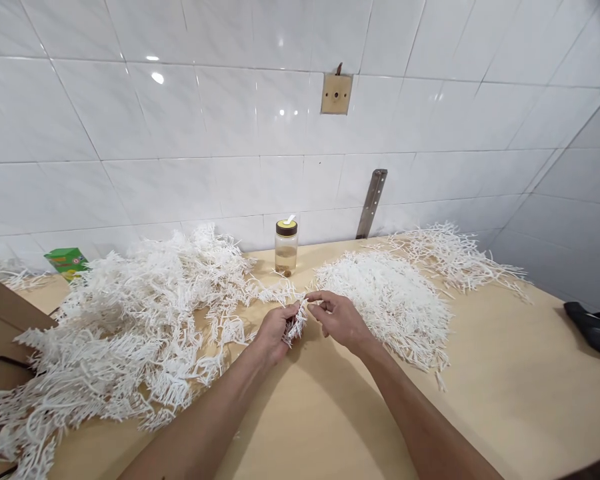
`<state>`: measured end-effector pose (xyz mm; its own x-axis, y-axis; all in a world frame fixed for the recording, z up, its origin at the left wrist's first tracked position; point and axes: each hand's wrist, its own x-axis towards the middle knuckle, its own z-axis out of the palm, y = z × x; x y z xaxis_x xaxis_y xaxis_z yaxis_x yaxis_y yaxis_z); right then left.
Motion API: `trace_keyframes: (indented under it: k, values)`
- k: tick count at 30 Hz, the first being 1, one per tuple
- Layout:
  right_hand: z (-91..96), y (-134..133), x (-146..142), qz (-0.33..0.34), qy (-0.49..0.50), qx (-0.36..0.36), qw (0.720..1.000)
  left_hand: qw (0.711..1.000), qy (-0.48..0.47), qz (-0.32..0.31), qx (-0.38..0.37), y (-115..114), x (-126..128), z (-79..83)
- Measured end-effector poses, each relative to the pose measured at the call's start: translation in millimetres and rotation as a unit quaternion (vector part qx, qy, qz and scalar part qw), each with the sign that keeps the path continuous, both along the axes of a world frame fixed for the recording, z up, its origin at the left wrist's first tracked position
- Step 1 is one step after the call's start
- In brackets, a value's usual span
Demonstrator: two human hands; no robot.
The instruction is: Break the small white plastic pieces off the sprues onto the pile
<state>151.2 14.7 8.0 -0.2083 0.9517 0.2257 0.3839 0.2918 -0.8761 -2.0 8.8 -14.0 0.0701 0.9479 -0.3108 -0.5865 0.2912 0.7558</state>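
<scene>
My left hand is closed around a small bunch of white branched plastic pieces, with their thin prongs sticking out past the thumb. Close against it on the right, my right hand pinches at the upper end of the same bunch with thumb and forefinger. To the left spreads a large tangled heap of white branched strands, a thin trail of which reaches up to my hands. On the right lies a flatter pile of short loose white pieces.
Behind my hands a clear jar with a dark-rimmed lid stands near the tiled wall. Bare white stems lie at the back right. A metal strip leans on the wall. Further out are a green box and a black object.
</scene>
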Motion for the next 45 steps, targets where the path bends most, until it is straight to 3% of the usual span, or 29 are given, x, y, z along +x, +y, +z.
trace_keyframes:
  k: [4,8,20,29,36,40,45]
  values:
    - [-0.5,-1,-3,0.018,0.060,-0.029,0.998,0.999,0.008,-0.022,-0.026,0,1,2.0]
    - [0.1,-1,-2,0.030,0.087,-0.035,0.995,0.999,0.040,0.003,-0.009,-2,3,0.8]
    - [-0.6,0,0,0.027,0.065,-0.054,0.996,0.998,-0.017,0.039,0.051,-3,7,-0.6]
    - [-0.5,-3,-4,-0.016,-0.012,0.046,0.999,0.998,0.010,0.046,0.033,-6,8,3.4]
    - [-3.8,-2,-4,0.012,-0.052,-0.001,0.999,0.999,0.026,0.030,0.028,-6,7,2.0]
    - [-12.5,0,-6,-0.041,-0.135,0.085,0.986,0.998,0.025,0.053,0.024,-5,5,2.5]
    - [-12.1,10,12,-0.164,-0.158,0.103,0.968,0.997,0.008,0.056,0.043,-3,3,1.4]
